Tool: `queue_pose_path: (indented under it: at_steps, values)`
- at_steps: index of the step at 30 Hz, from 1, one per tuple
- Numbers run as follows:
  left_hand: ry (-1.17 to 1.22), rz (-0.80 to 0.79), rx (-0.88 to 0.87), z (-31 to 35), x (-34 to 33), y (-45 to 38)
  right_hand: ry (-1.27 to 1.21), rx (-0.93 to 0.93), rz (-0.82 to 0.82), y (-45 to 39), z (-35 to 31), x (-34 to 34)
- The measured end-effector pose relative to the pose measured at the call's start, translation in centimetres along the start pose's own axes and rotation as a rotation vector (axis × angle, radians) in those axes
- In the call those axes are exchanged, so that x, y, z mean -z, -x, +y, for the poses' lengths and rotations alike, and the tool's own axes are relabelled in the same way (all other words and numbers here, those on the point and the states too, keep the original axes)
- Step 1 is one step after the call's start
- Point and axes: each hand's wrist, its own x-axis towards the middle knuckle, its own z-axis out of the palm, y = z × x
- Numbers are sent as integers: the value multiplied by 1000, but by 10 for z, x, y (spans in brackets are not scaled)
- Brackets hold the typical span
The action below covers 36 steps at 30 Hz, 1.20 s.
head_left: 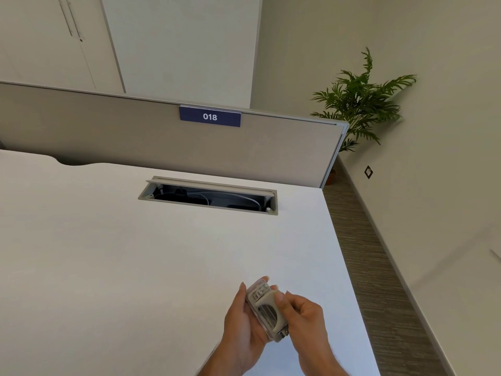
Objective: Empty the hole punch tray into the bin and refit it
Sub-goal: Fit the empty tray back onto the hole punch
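We cradle the punch (267,312) in our left hand (244,325) above the counter (135,267), right fingers (280,299) pinching it (likely to free its tray).

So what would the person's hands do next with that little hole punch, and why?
Probably press the clear tray home with the right hand, or slide it off; which stage this is cannot be told. The hole punch is held up over the desk, cradled in the left hand, right fingertips on its edge. No bin is in view.

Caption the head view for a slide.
Both hands, left hand and right hand, grip a hole punch above a white desk.
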Motion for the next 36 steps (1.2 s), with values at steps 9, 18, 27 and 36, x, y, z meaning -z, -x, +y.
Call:
queue_pose_path:
  at_steps: [9, 18, 27, 36]
  values:
    - [32, -14, -2, -1, -4, 4, -32, 17, -6, 3, -4, -2]
    - [-28, -25, -1, 2, -6, 5, -35, 27, 19, 4, -7, -4]
    - [-161, -122, -67, -3, -3, 5, -48, 22, 48, 4, -8, -2]
    - [-422, -26, -200, -1, 3, 2, -71, -197, -89, -6, -7, 13]
